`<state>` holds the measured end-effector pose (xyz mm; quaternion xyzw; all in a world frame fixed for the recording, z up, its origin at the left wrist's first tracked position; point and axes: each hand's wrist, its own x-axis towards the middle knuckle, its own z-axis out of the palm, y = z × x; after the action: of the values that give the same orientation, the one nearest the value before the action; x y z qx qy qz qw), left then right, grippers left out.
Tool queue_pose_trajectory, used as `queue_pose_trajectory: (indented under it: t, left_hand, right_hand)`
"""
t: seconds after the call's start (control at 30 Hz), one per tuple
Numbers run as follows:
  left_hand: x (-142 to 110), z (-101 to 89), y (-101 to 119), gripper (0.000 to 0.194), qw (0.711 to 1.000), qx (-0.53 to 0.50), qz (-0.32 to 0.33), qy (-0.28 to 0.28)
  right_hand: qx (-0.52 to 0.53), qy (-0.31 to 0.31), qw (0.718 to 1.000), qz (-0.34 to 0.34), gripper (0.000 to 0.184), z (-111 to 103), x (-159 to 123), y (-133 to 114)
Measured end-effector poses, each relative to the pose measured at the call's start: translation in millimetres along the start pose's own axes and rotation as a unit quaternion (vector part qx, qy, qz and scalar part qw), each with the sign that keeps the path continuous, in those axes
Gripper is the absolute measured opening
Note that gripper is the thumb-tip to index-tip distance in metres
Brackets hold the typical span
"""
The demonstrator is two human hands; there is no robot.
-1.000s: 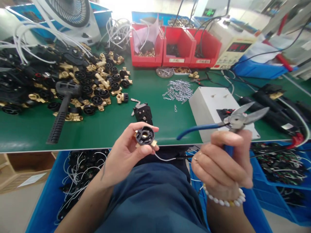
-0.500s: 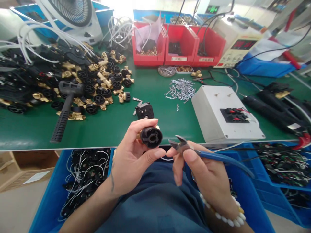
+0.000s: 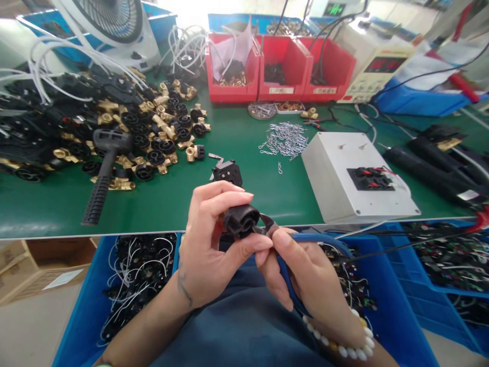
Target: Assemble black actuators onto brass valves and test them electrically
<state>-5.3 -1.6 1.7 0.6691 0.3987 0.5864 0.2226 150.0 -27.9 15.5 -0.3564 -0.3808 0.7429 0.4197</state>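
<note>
My left hand (image 3: 214,244) is closed around a brass valve fitting whose round black plastic cap (image 3: 241,220) faces me; the brass is mostly hidden by my fingers. In my right hand (image 3: 305,270) is a pair of blue-handled diagonal cutters (image 3: 319,238). Their jaws lie right at the cap's right edge, close to my left thumb; whether they bite on it I cannot tell. Just beyond my left hand, a black part with a metal shaft (image 3: 228,173) lies on the green table (image 3: 168,204).
Black-capped brass fittings (image 3: 164,132) and a black hammer (image 3: 101,173) lie left. Metal clips (image 3: 286,140) are heaped mid-table, before red bins (image 3: 233,92). A grey box (image 3: 344,178) stands right. Blue crates (image 3: 82,306) with wired parts sit below the table edge.
The cutters have moved left, up to the cap, and their handles have turned. The cap has tilted in my left hand, and my two hands now meet.
</note>
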Motion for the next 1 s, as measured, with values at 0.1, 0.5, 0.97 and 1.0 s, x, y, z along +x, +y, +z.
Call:
queue_pose_trajectory:
  t: [0.1,0.5,0.97,1.0]
  left_hand:
    - [2.9,-1.5,0.6,0.041,1.000,-0.010,-0.005,-0.013]
    - [1.0,-0.8,3.8,0.037,0.997,-0.052,-0.049,-0.011]
    - [2.1,-7.6,5.2,0.030,0.990,-0.047,-0.116,-0.069]
    - [2.3,-7.7,5.5,0.029,0.988,-0.046,-0.126,-0.072]
  right_hand:
    - [-0.012,0.011,1.000,-0.008,0.046,1.6,-2.5,2.3]
    - [-0.059,0.028,0.997,-0.047,0.048,5.7,-2.6,8.8]
    - [-0.091,0.034,0.994,-0.049,0.051,5.4,0.5,7.0]
    - [-0.096,0.035,0.993,-0.051,0.050,5.3,1.0,6.8]
